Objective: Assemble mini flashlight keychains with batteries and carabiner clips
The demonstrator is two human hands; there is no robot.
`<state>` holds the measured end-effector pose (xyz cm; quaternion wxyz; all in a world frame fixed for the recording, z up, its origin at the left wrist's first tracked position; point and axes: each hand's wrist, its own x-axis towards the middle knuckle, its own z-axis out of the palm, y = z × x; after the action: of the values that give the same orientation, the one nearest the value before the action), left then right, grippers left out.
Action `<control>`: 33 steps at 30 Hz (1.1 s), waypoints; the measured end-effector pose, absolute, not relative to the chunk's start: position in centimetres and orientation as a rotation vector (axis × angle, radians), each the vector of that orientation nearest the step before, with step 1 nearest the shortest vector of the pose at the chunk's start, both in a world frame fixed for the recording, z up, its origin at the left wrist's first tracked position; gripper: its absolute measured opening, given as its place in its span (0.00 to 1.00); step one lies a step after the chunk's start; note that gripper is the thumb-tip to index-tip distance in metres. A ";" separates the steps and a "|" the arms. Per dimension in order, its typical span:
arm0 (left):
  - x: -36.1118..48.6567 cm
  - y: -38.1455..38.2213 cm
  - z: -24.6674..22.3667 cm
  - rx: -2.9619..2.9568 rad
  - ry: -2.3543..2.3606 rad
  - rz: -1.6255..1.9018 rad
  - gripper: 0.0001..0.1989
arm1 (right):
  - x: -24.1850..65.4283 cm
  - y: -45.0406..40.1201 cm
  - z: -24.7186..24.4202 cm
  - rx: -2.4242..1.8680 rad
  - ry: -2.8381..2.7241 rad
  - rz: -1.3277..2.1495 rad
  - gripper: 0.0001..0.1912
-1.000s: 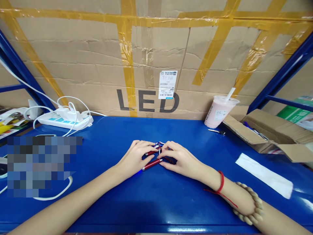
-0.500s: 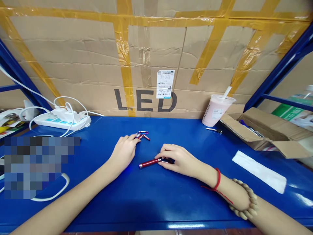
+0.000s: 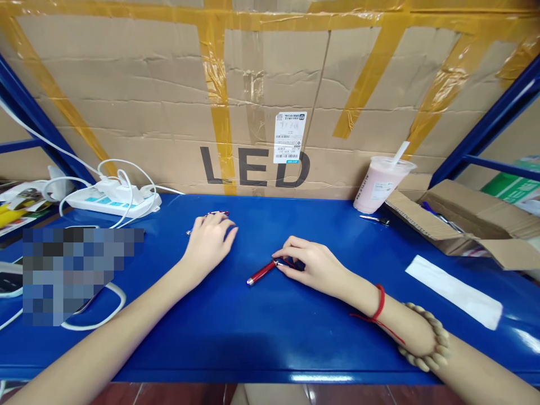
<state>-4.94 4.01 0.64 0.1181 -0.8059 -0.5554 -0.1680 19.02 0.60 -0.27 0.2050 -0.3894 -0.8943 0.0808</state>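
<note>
A slim red penlight (image 3: 262, 273) with silver ends lies at a slant on the blue tabletop, its tip glowing bluish. My right hand (image 3: 316, 263) is closed at the penlight's far end, thumb and fingers on a small metal fitting and dark red cord there. To the left, my left hand (image 3: 207, 243) rests palm down with fingers stretched and thumb apart. Small shiny red and blue metal pieces (image 3: 221, 213) show just beyond its fingertips, and a bit of metal (image 3: 188, 232) sticks out on its left side. The hand hides most of them.
A large taped carton (image 3: 169, 112) stands along the back. At left are a power strip (image 3: 113, 208) with white cables and a blurred-out patch. On the right stand a pink drink cup (image 3: 377, 188), an open cardboard box (image 3: 455, 247) with pens, and a white paper strip (image 3: 453, 292).
My left hand has moved left along with the small metal pieces, and its fingers have spread. The penlight has turned to a steeper slant, with my right hand still at its end.
</note>
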 end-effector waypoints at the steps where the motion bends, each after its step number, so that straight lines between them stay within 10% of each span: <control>1: -4.4 3.7 0.8 -2.461 -1.549 -0.613 0.14 | 19.1 0.7 -0.4 -1.128 -2.474 0.219 0.12; 33: -1.8 0.9 -0.3 -2.857 -1.402 -0.599 0.04 | 19.1 0.9 -0.8 -1.164 -2.457 0.409 0.06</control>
<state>-1.76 0.88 -0.34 -0.0485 -0.8812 -0.4325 -0.1846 19.12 0.85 -0.84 0.1949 -0.4153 -0.8765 0.1459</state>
